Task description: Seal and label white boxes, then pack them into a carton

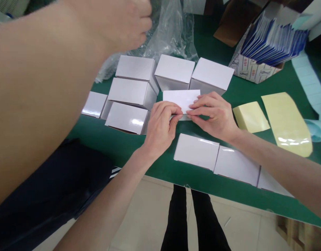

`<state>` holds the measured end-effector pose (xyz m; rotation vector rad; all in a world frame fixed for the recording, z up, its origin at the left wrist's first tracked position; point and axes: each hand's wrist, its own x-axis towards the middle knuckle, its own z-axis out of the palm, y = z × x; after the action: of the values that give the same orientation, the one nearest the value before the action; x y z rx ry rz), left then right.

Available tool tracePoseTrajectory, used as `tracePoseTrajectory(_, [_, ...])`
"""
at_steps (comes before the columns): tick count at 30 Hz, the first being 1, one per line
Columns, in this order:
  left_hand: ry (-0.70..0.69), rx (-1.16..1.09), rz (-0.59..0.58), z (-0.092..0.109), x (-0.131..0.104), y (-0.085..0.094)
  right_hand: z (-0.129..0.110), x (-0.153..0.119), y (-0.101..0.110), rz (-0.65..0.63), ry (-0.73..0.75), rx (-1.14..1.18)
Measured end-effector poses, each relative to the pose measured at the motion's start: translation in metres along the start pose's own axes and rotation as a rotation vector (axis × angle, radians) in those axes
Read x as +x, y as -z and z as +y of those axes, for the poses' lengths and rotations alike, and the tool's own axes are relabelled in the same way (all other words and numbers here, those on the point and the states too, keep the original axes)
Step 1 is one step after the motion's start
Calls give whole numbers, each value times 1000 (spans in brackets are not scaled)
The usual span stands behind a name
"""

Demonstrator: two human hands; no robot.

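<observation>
Both of my hands meet at the near edge of a small white box (181,99) on the green table. My left hand (162,122) has its thumb and index finger pinched at the box's front edge. From the right, my right hand (214,113) holds the same edge, its thumb below and fingers over the right corner. Several white boxes (132,90) stand behind and to the left of it. Nearer to me, white boxes (197,151) lie in a row. What the fingertips press on is too small to tell.
Another person's arm (45,76) reaches across the left. Clear plastic (170,29) lies at the back. An open carton (254,71) of blue-and-white packets stands back right, near yellow sheets (287,122) and a pale blue strip (310,83).
</observation>
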<state>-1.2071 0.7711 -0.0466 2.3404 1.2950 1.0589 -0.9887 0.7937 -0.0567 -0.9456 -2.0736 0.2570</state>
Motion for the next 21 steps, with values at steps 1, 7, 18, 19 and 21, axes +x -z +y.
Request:
tracePoseTrajectory(1, [-2, 1, 8, 0, 0, -1, 0, 0, 0, -3, -6, -2])
tracePoseTrajectory(7, [-7, 18, 50, -2, -1, -6, 1, 0, 0, 5, -7, 18])
tracePoseTrajectory(18, [13, 72, 197, -8, -6, -18, 4, 1, 0, 7, 6, 37])
tracePoseTrajectory(19, [7, 62, 226, -9, -7, -19, 4, 2, 1, 4, 8, 35])
tracePoseTrajectory(21, [-44, 66, 281, -14, -11, -22, 2, 2, 3, 0, 8, 34])
